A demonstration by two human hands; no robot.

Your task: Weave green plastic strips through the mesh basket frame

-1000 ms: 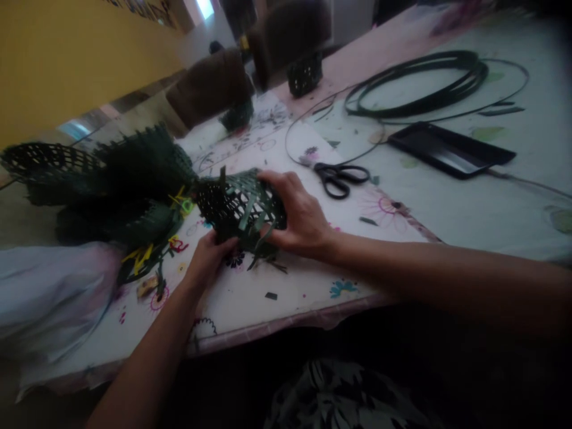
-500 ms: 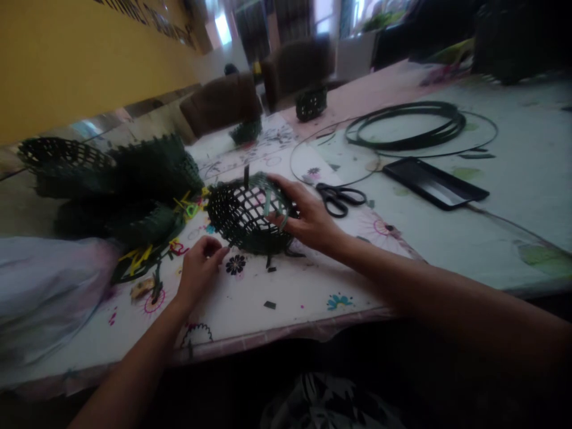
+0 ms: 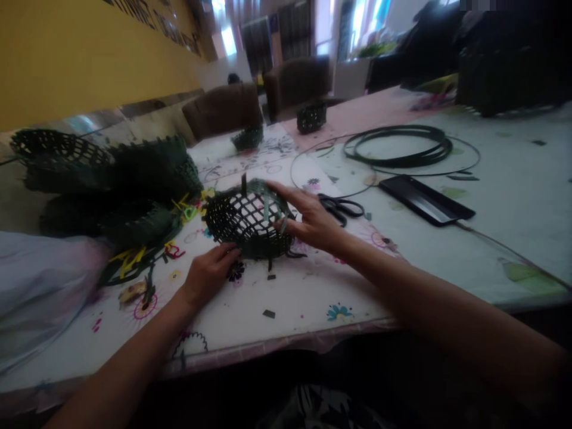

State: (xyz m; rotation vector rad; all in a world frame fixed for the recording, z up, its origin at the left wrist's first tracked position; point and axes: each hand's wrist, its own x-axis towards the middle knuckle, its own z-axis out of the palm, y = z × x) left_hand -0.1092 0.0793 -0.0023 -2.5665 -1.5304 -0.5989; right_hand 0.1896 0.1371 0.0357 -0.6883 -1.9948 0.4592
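A small dark green woven basket (image 3: 223,219) stands tilted on the flowered tablecloth, its open lattice facing me and a few strip ends sticking out. My right hand (image 3: 315,221) grips its right rim, thumb inside and fingers over the outside, beside a lighter green strip (image 3: 267,205). At the basket's lower left edge, my left hand (image 3: 208,273) has its fingers bent against the rim; the fingertips are partly hidden. Black-handled scissors (image 3: 343,207) lie just beyond my right hand.
Larger woven baskets (image 3: 152,167) are piled at the left, near a white plastic bag (image 3: 44,286) and coloured strip scraps (image 3: 127,262). A coil of green strip (image 3: 397,161) and a corded phone (image 3: 426,199) lie at the right. Small baskets (image 3: 311,118) stand farther back.
My left hand has moved right and up to the basket's lower edge, where its fingers now touch the rim. My right hand keeps its grip. The view has shifted slightly.
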